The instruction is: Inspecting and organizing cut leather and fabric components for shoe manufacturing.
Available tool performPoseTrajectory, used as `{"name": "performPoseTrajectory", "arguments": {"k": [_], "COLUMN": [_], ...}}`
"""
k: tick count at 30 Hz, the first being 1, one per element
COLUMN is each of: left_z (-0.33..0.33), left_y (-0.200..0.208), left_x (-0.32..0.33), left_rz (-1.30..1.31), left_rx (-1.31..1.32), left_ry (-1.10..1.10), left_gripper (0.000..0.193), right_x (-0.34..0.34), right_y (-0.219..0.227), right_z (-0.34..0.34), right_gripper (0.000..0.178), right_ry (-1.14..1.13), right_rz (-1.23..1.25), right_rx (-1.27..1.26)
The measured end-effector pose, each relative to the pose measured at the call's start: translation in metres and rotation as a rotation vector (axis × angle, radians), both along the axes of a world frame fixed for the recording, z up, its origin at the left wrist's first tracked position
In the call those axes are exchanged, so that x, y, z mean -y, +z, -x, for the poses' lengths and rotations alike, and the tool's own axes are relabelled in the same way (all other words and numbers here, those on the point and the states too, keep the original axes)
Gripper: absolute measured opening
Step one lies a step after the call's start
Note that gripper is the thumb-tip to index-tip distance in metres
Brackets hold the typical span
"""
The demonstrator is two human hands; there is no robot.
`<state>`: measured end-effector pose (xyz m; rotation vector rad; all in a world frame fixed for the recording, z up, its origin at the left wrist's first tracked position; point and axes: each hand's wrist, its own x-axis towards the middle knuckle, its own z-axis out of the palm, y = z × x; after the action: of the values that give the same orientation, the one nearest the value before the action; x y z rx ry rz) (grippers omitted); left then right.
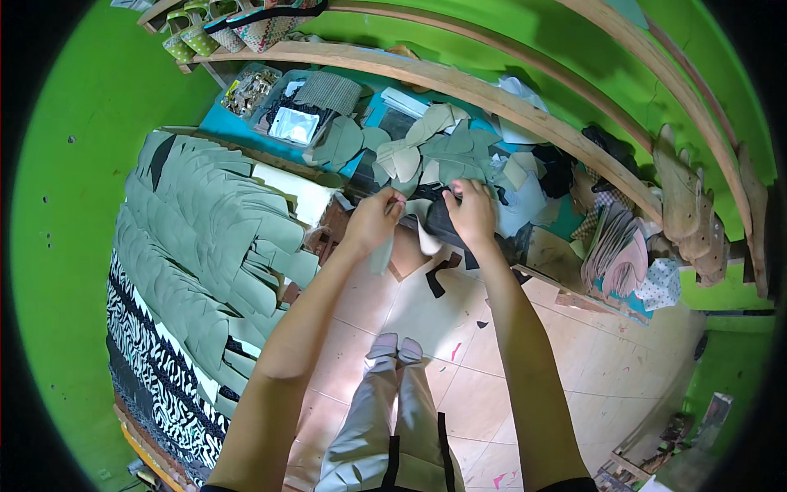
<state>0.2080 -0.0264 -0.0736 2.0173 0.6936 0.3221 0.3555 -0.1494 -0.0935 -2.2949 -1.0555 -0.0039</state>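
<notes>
My left hand [375, 220] is closed, thumb and fingertips pinched together at the near edge of the worktable; what lies between them is too small to make out. Just below it hangs a pale green cut piece [382, 256]. My right hand [472, 215] is beside a dark block [445, 221], fingers bent and thumb apart from them. Between both hands a whitish strip [425, 228] curls down over the table edge. Beyond my fingers lies a loose heap of grey-green cut pieces [455, 148], some rounded.
Many grey-green pieces overlap in rows on a stand [209, 221] at the left, above zebra-patterned material [156, 353]. Clear bins [250, 90] stand at the back. A wooden shelf [459, 86] crosses above the table. Pink pieces [615, 254] are at the right; scraps lie on the tiled floor [475, 369].
</notes>
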Motion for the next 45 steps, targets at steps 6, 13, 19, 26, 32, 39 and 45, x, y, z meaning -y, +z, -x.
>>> {"name": "performPoseTrajectory", "arguments": {"k": [6,13,19,26,32,39,45], "left_z": [-0.010,-0.003,0.002,0.020,0.050,0.070,0.094], "left_y": [-0.004,-0.002,0.014,0.037,0.053,0.064,0.054], "left_x": [0.000,-0.012,-0.016,-0.004,0.010,0.008,0.042], "left_rz": [0.044,0.202,0.101,0.040,-0.020,-0.049,0.309], "left_rx": [0.002,-0.051,0.002,0.023,-0.062,-0.040,0.132], "left_ry": [-0.019,0.015,0.003,0.000,-0.018,0.178,0.382], "left_gripper": [0.018,0.020,0.020,0.018,0.015,0.016,0.016], "right_x": [-0.027,-0.030,-0.020,-0.003,-0.019,-0.051,-0.057], "right_y": [-0.011,-0.011,0.022,0.043,0.077,0.055,0.074], "right_z": [0.000,-0.016,-0.027,-0.022,0.032,0.013,0.019], "right_gripper": [0.033,0.015,0.008,0.012,0.049,0.022,0.018], "right_ry": [-0.157,0.096,0.119,0.357,0.608,0.850,0.809], "right_rz": [0.183,-0.337,-0.636,-0.268,0.313,0.278,0.310], "right_rx": [0.237,0.113,-0.607,-0.923,-0.711,-0.605,-0.953]}}
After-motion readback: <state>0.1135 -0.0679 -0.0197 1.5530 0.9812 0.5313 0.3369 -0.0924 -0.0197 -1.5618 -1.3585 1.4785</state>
